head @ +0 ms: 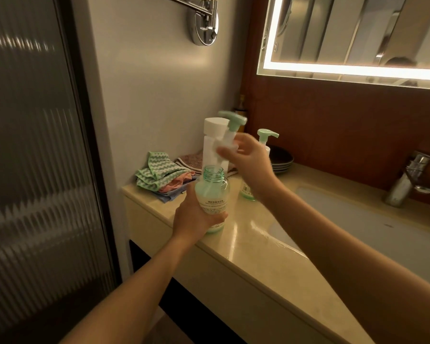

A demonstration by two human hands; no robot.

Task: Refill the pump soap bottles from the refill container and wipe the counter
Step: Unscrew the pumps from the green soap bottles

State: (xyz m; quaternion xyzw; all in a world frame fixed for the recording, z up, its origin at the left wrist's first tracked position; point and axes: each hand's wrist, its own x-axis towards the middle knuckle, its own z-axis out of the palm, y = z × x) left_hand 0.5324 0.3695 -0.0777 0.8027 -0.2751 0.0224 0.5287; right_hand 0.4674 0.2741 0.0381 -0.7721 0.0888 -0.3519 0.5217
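Note:
My left hand (193, 219) grips a clear green soap bottle (212, 192) standing on the beige counter (246, 234); its neck is open. Just above it my right hand (248, 162) holds the green pump head (232, 122) by its white collar, tilted, with the tube still reaching into the neck. A tall white refill container (212, 142) with a white cap stands behind them. A second pump bottle (265, 142) stands behind my right hand, mostly hidden. Folded cloths (157, 175), green-striped on top, lie at the counter's left end.
A stack of dark plates (281, 160) sits by the back wall. The sink basin (358, 219) and chrome tap (407, 180) are to the right. A ribbed glass door (35, 145) stands at the left, a lit mirror (353, 36) above.

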